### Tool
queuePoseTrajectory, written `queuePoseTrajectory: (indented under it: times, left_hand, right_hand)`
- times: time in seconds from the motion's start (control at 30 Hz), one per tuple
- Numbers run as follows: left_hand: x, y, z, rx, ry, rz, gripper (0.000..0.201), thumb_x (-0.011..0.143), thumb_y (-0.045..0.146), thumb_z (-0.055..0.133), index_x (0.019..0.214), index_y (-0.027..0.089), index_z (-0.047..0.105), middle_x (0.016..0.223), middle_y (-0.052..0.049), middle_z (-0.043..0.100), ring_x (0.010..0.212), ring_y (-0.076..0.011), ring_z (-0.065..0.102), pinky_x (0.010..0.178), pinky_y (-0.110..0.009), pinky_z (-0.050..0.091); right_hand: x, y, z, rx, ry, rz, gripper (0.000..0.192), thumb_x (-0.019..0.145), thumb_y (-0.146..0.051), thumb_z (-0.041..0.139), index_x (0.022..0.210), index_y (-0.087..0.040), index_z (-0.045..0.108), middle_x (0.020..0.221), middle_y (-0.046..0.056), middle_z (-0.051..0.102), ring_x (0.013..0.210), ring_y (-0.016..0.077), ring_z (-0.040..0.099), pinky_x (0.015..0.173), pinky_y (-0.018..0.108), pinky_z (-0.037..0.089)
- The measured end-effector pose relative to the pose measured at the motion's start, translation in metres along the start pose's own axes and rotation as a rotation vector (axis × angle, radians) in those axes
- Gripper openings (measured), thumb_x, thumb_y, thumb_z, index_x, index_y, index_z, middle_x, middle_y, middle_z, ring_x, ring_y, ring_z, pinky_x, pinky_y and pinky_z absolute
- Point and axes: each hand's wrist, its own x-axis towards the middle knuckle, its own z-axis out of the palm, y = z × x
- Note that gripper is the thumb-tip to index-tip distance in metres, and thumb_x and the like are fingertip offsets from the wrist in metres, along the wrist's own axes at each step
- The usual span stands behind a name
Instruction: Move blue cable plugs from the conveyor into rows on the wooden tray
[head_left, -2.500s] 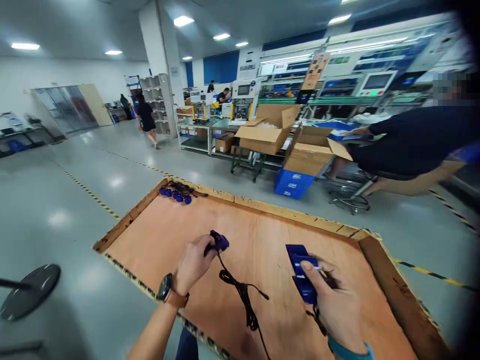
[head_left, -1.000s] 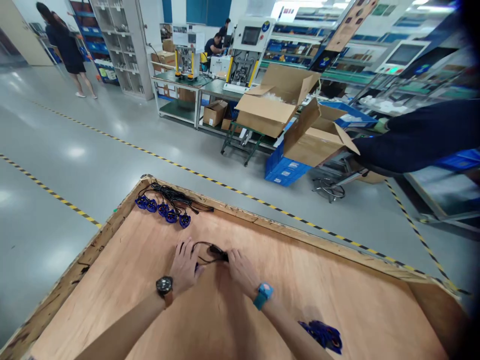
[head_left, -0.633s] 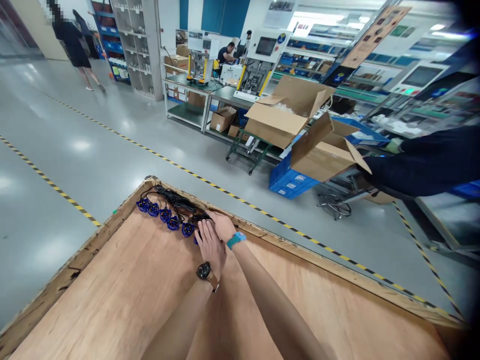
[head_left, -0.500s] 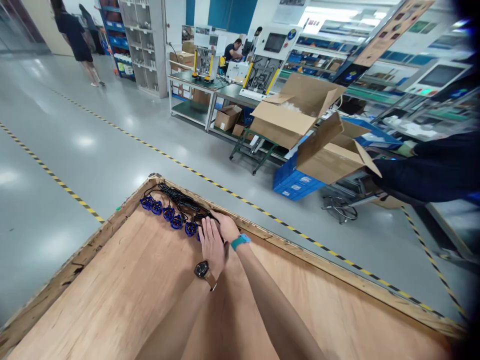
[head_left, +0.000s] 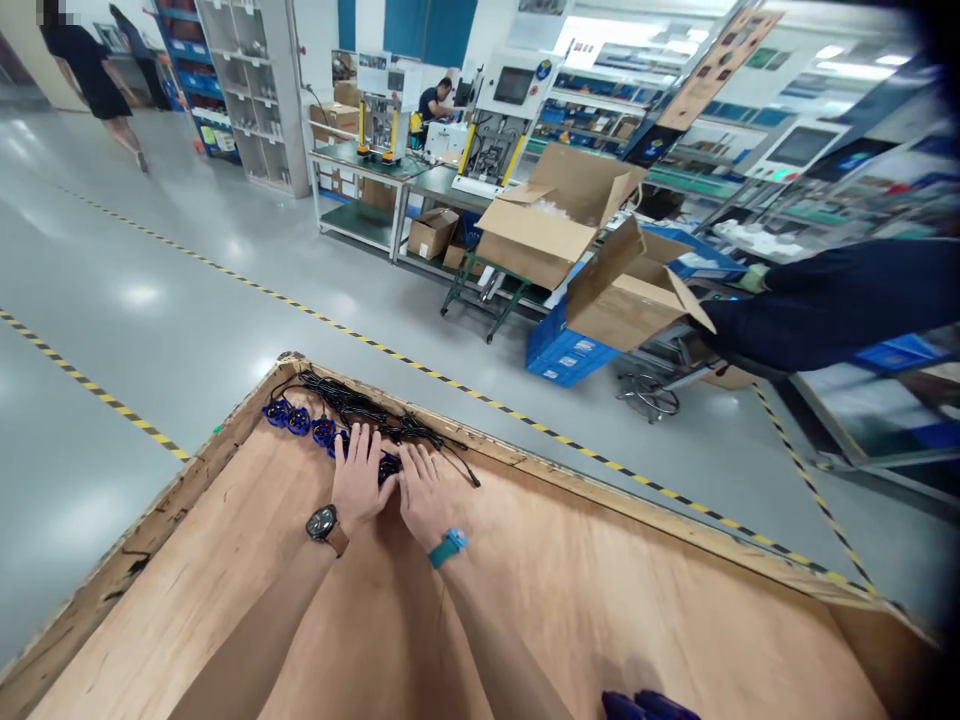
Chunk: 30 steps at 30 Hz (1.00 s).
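Observation:
Blue round parts with coloured wires [head_left: 323, 431] line up along the far wall of a wooden tray, their black cables [head_left: 349, 397] bundled behind them. Over the row's right part lies my left hand [head_left: 358, 485], fingers stretched out and resting on the blue parts, hiding some of them. My right hand [head_left: 424, 498] is flat just beside it, fingertips at the right end of the row, holding nothing. A dark blue part shows between the two hands. One cable's plug end [head_left: 475, 481] lies on the board right of my right fingers.
The wooden tray has a raised rim [head_left: 570, 474]. More blue parts [head_left: 645, 706] sit at the bottom edge. Beyond are floor tape, open cardboard boxes [head_left: 536, 240], blue crates [head_left: 562, 350], and a co-worker's dark sleeve [head_left: 840, 295] at right. Another person walks at far left.
My hands have come apart, the left moving left onto the blue parts, the right drawing back from the cables. The right-hand cables now lie released along the rim. The view has shifted slightly.

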Motion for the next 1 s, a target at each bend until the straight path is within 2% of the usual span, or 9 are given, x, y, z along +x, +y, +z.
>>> queuePoseTrajectory:
  times: [0.1,0.17,0.33,0.43,0.57,0.67,0.77,0.87,1.0]
  left_hand:
    - [0.002,-0.004,-0.003,0.026,0.022,0.015,0.079,0.093,0.056,0.042,0.151,0.004,0.033,0.16,-0.025,0.028,0.152,-0.039,0.014,0.121,-0.065,0.01]
    - [-0.001,-0.006,-0.009,0.026,0.039,0.022,0.078,0.094,0.057,0.039,0.15,0.003,0.035,0.159,-0.026,0.03,0.152,-0.0397,0.016,0.12,-0.065,0.011]
    - [0.0,0.015,-0.026,-0.084,0.165,0.027,0.081,0.095,0.058,0.032,0.151,-0.001,0.028,0.161,-0.029,0.021,0.153,-0.0401,0.008,0.12,-0.067,0.007]
    - [-0.007,0.066,-0.032,-0.198,0.165,0.162,0.081,0.094,0.058,0.036,0.153,0.003,0.025,0.161,-0.026,0.022,0.153,-0.0383,0.008,0.121,-0.065,0.011]
    - [-0.044,0.183,-0.033,-0.366,-0.178,0.616,0.075,0.09,0.045,0.046,0.155,0.014,0.025,0.16,-0.019,0.03,0.152,-0.0388,0.014,0.12,-0.067,0.017]
    - [-0.069,0.277,-0.024,-0.374,-0.291,0.868,0.069,0.087,0.034,0.048,0.153,0.022,0.031,0.161,-0.009,0.034,0.151,-0.0304,0.023,0.123,-0.054,0.027]
    - [-0.075,0.347,-0.01,-0.353,-0.444,1.084,0.071,0.082,0.021,0.048,0.152,0.019,0.034,0.162,-0.007,0.031,0.152,-0.0283,0.021,0.125,-0.049,0.026]
    - [-0.065,0.377,0.0,-0.279,-0.61,1.229,0.065,0.08,0.018,0.049,0.145,0.016,0.043,0.16,-0.011,0.034,0.15,-0.0343,0.024,0.122,-0.057,0.027]
    - [-0.052,0.36,0.001,-0.17,-0.576,1.199,0.051,0.09,0.026,0.044,0.141,0.017,0.046,0.149,-0.014,0.045,0.142,-0.0342,0.035,0.119,-0.056,0.031]
  right_hand:
    - [-0.001,-0.004,-0.011,0.012,-0.018,-0.004,0.055,0.103,-0.03,0.029,0.153,-0.008,0.034,0.159,0.014,0.033,0.151,0.0298,0.021,0.122,0.057,0.025]
    - [-0.022,-0.006,-0.023,0.035,0.022,0.002,0.059,0.102,-0.03,0.034,0.155,-0.008,0.028,0.161,0.015,0.028,0.152,0.0286,0.019,0.123,0.056,0.025]
    - [-0.143,0.007,-0.057,0.091,0.301,0.181,0.055,0.1,-0.028,0.039,0.153,-0.015,0.033,0.155,0.014,0.04,0.149,0.0243,0.027,0.121,0.053,0.033]
    - [-0.236,0.024,-0.081,0.025,0.466,0.386,0.048,0.099,-0.024,0.042,0.146,-0.018,0.044,0.146,0.014,0.051,0.142,0.0248,0.04,0.115,0.051,0.042]
    - [-0.332,0.056,-0.111,-0.076,0.701,0.647,0.038,0.098,-0.025,0.044,0.134,-0.018,0.055,0.131,0.015,0.06,0.128,0.0269,0.053,0.108,0.053,0.047]
    - [-0.365,0.08,-0.126,-0.043,0.764,0.785,0.032,0.099,-0.029,0.042,0.123,-0.017,0.059,0.118,0.014,0.065,0.116,0.0264,0.059,0.102,0.051,0.05]
    - [-0.368,0.09,-0.132,0.05,0.752,0.877,0.031,0.098,-0.033,0.044,0.119,-0.015,0.059,0.114,0.014,0.065,0.111,0.0268,0.06,0.098,0.049,0.052]
    - [-0.357,0.082,-0.135,0.147,0.725,0.86,0.027,0.098,-0.03,0.044,0.116,-0.016,0.059,0.113,0.013,0.065,0.109,0.0255,0.059,0.098,0.046,0.052]
    - [-0.353,0.063,-0.136,0.193,0.498,0.703,0.031,0.094,-0.026,0.052,0.124,-0.02,0.058,0.122,0.012,0.061,0.112,0.027,0.056,0.097,0.045,0.051]
